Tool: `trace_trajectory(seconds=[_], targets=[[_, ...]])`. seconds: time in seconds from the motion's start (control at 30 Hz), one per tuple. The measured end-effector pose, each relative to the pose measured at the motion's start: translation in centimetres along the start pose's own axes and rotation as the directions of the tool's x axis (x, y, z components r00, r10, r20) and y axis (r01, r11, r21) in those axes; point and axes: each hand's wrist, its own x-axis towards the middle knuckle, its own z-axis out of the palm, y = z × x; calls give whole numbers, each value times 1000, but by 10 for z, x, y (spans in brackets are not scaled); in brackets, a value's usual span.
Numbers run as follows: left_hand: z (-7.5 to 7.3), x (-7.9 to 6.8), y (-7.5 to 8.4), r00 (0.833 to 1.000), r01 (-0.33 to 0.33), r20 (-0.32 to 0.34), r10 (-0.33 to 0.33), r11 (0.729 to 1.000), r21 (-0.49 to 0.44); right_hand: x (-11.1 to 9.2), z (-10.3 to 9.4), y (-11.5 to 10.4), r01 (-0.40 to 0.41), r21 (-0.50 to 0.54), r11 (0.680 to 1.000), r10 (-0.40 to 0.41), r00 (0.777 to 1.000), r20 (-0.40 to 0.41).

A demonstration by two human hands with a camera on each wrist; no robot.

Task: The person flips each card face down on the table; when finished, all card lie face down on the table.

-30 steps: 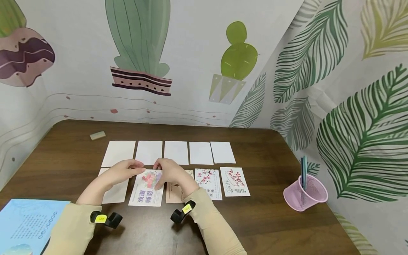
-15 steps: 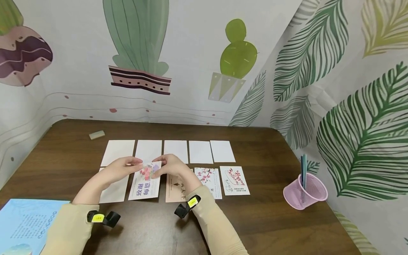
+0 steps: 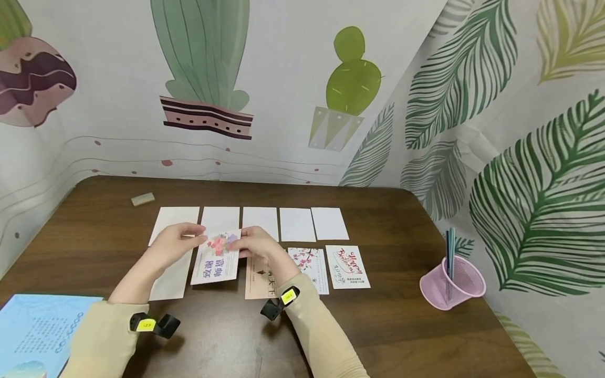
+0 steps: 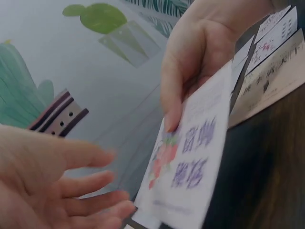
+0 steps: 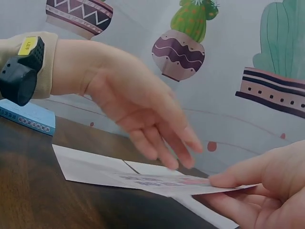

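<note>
one flower-printed card (image 3: 215, 266) has, in the head view, risen off the counter (image 3: 392, 320) over the last second, its right edge pinched in the narrow grip of the right hand (image 3: 260, 243). in the left wrist view the left hand (image 4: 59, 179) is loose beside it, fingers spread, apparently clear of the corner it touched before. the right wrist view shows thumb above and fingers beneath the lifted card, so i judge that one grip alone now carries it

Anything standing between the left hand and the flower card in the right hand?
Nothing visible: the left hand is beside the flower card, fingers loosely extended, with no object between them. The right hand pinches the opposite side.
</note>
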Motion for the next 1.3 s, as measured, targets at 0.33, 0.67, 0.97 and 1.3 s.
trace_trajectory(seconds=[0.33,0.67,0.97,1.3], targets=[[1,-9,25,1000,8,-17,-9,998,-60,-7,9,-12,150,81,985,-145,987,-73],[10,-14,38,986,-138,-77,146,986,98,-17,21,-20,173,220,960,-181,983,17],[9,-17,43,977,-145,-142,159,984,102,-18,25,-23,201,219,955,-214,976,34],[-13,-16,28,997,-32,-78,26,996,-83,-11,13,-18,179,173,968,-185,983,16]])
